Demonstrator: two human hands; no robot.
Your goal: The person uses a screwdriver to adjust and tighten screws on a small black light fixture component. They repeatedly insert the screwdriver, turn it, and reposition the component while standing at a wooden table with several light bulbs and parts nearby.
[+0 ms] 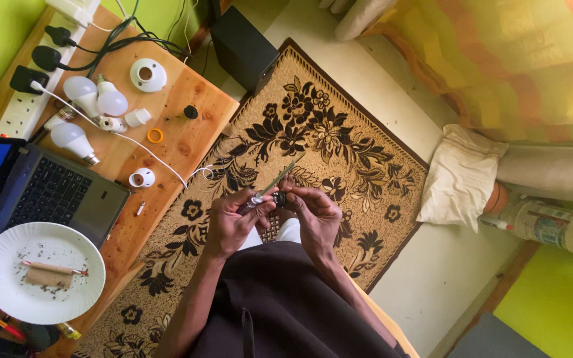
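While both hands meet over the patterned rug (339, 132), the left hand (233, 222) is curled tight around a screwdriver (268, 187), its shaft angling up and away past the fingertips. Right beside it, the right hand (316, 215) pinches a small dark part (278, 197) against the tool's handle end. Off to the left sit a wooden table (187, 142), loose white bulbs (94, 99), a laptop (54, 192) and a paper plate (41, 272).
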